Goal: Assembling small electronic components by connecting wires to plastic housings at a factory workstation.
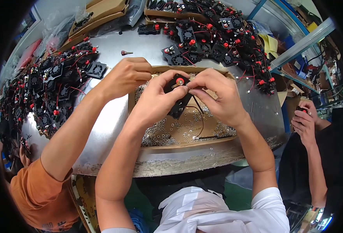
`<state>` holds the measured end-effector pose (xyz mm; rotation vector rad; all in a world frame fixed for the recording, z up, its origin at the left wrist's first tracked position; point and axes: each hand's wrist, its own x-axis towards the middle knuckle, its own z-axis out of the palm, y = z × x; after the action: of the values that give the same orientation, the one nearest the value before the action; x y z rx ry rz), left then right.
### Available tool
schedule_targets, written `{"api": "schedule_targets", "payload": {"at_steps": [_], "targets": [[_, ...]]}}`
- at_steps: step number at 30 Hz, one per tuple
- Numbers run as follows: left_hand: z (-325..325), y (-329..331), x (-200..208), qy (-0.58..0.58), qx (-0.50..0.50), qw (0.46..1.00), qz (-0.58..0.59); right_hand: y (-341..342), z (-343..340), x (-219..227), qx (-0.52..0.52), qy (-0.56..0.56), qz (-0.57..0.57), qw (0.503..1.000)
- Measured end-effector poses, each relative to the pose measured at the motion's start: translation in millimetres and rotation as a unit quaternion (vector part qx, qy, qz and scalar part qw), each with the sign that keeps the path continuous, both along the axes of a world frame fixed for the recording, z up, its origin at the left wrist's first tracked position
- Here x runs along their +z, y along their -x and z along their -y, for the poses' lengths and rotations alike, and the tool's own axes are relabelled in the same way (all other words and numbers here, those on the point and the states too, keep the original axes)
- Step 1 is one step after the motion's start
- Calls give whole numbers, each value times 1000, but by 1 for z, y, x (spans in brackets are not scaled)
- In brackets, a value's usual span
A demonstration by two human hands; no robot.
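L hand point(156, 95) & R hand point(220, 93) curled over nut box point(179, 146), both grips clamped on blk unit point(184, 100); co-worker's hand point(128, 75) at box's far L corner, fans point(217, 53) piled beyond.

White shirt point(218, 211), short sleeves point(270, 200), bare forearms point(121, 155).

Open tabletop point(142, 46) beyond carton point(179, 146), fan heaps point(49, 87) either side; co-worker's forearm point(78, 121) blocking left
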<state>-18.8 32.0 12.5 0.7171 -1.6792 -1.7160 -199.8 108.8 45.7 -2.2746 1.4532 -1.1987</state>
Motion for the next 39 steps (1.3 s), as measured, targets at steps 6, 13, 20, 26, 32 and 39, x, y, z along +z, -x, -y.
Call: {"api": "schedule_targets", "payload": {"at_steps": [6, 13, 20, 26, 32, 39], "targets": [[1, -1, -5, -29, -10, 999, -22, -4, 1, -2, -6, 8, -22, 1000], [-2, -4, 2, -67, -33, 997, -20, -3, 3, -10, -14, 27, -14, 999], [3, -1, 0, -71, -43, 996, -29, -2, 6, -16, -36, 20, 1, 999], [8, 7, 1, -143, -37, 988, -52, 4, 9, -12, -32, 17, 24, 999], [4, -9, -19, -72, -9, 997, 4, -25, 3, -11, -21, 2, -31, 999], [3, 22, -13, 4, -32, 997, -70, 15, -5, -12, -55, -37, 3, 998]]}}
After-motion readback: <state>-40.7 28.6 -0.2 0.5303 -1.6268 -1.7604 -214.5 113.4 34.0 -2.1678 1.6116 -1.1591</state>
